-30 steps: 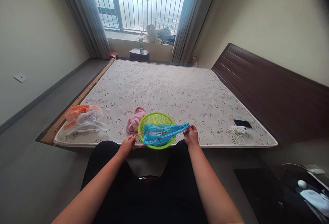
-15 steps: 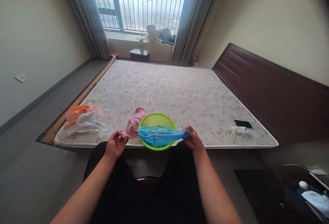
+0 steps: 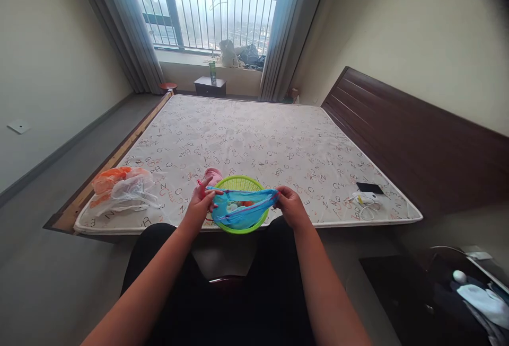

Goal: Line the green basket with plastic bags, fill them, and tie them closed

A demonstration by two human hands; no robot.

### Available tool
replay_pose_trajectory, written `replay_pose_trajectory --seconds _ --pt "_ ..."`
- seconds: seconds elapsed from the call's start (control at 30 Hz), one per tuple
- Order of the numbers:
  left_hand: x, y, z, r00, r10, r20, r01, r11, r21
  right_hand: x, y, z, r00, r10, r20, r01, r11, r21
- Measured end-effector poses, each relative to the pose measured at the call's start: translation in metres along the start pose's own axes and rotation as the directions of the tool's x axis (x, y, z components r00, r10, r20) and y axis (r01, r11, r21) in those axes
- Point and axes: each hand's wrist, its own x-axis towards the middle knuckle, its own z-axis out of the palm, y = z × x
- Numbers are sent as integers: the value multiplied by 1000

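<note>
Nearest you are your own legs in black (image 3: 159, 245), at the edge of the mattress (image 3: 246, 139). Your left hand (image 3: 199, 207) is at the left end of a thin blue plastic bag (image 3: 243, 220) with a red drawstring; its fingers are partly spread, and you cannot tell whether they pinch the film. Your right hand (image 3: 293, 209) has thumb and fingers clamped together on the bag's right end. The bag stretches between your hands over a lime-green plastic basket (image 3: 239, 182), its mouth partly open on small pale and reddish contents too unclear to name.

Just behind the basket lies a pink cloth (image 3: 213, 176). On the left are crumpled orange and white plastic bags (image 3: 133, 188); on the right, a black phone (image 3: 369, 188) beside a white device with a cable (image 3: 366, 198). No brand is legible on either. The mattress print scatters single capitals, among them N, B, R, O, C and E, in black and orange. Beyond it, a green glass (image 3: 213, 72) stands on a dark nightstand (image 3: 210, 87) below the window.
</note>
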Motion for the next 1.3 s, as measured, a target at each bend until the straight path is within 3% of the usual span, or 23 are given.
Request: replay_pose_trajectory --seconds 0.13,0.23,0.33,0.47,0.6,0.7,0.77,0.87,0.97,1.1,1.2,1.23,1.3 --pt "-14 5 47 978 124 168 -167 946 278 -9 -22 19 995 -94 28 98 971 -219" --pt "-20 11 76 962 165 216 -243 877 414 -20 -37 32 988 -137 73 154 926 -346" --pt "-17 12 93 951 155 266 -275 817 507 -31 -49 44 979 -191 79 205 866 -456" --pt "-10 0 101 927 100 362 -315 732 604 -40 -57 55 970 -245 -7 205 826 -526" --pt "-12 -26 102 884 105 456 -435 541 720 -40 -57 62 959 -266 -96 193 865 -464" --pt "-13 -47 96 822 2 569 -525 389 757 -37 -58 62 936 -303 -180 258 937 -234" --pt "-11 -56 88 807 -6 591 -550 358 755 -35 -59 61 923 -298 -242 296 954 -48" --pt "-8 -55 73 848 189 496 -524 440 729 -34 -63 58 944 -225 -241 261 957 130" --pt "-7 -36 58 883 389 264 -448 528 722 -36 -66 55 967 -177 -185 207 965 159" --pt "-10 -1 45 853 522 10 -417 671 613 -37 -63 54 964 -190 -188 203 978 53" --pt "-7 17 37 844 469 -263 -404 876 264 -34 -61 54 933 -237 -270 251 968 16" --pt "-5 22 33 865 386 -321 -380 921 83 -33 -61 53 915 -264 -304 283 959 20" --pt "1 30 25 936 180 -301 -267 922 -279 -30 -62 50 892 -305 -333 340 939 49"
